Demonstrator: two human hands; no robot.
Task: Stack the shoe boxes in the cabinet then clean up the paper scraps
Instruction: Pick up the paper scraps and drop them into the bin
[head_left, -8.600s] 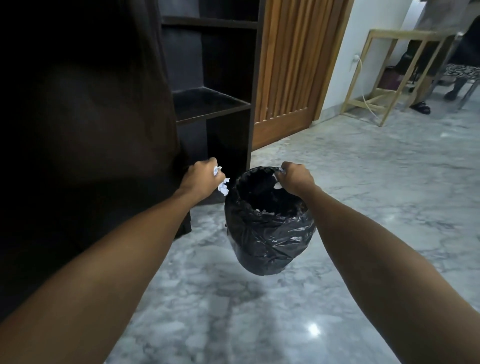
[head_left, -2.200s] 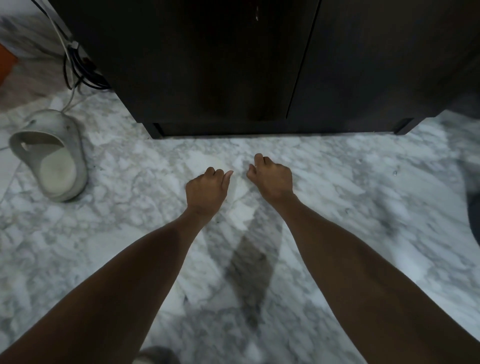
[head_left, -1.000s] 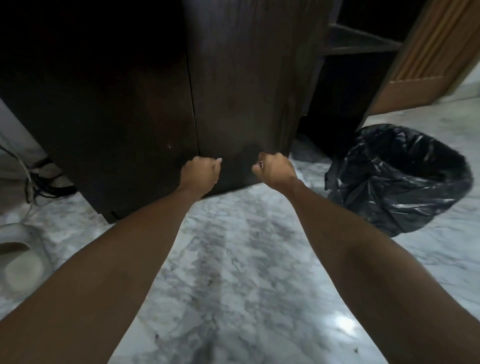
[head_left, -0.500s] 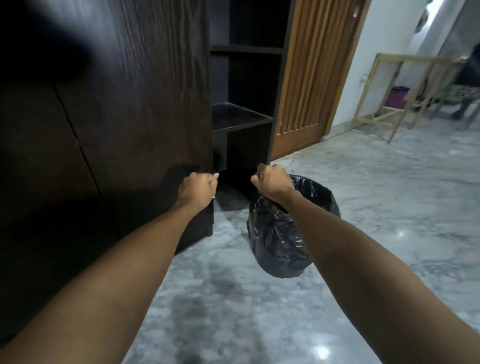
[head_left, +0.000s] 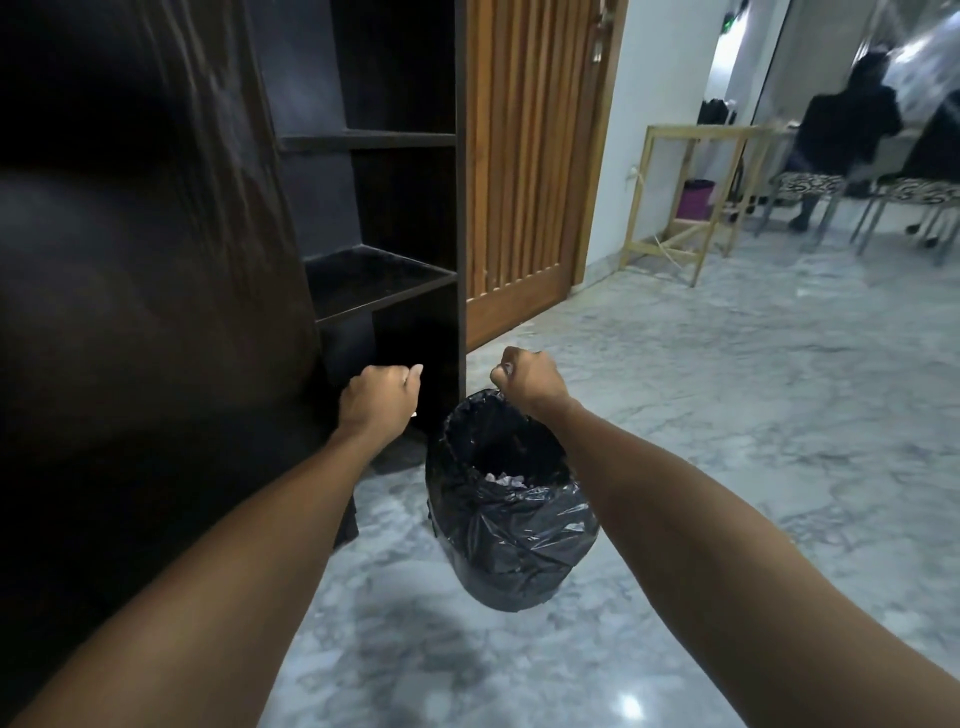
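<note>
bin liner (head_left: 511, 535): glossy black | cabinet (head_left: 156, 260) left of it: dark brown woodgrain | floor (head_left: 727, 415): grey-white marble | door (head_left: 524, 171): orange-brown slats

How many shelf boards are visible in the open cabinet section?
2: an upper shelf board and a lower shelf board above the bin. Any higher ones fall outside the frame.
</note>
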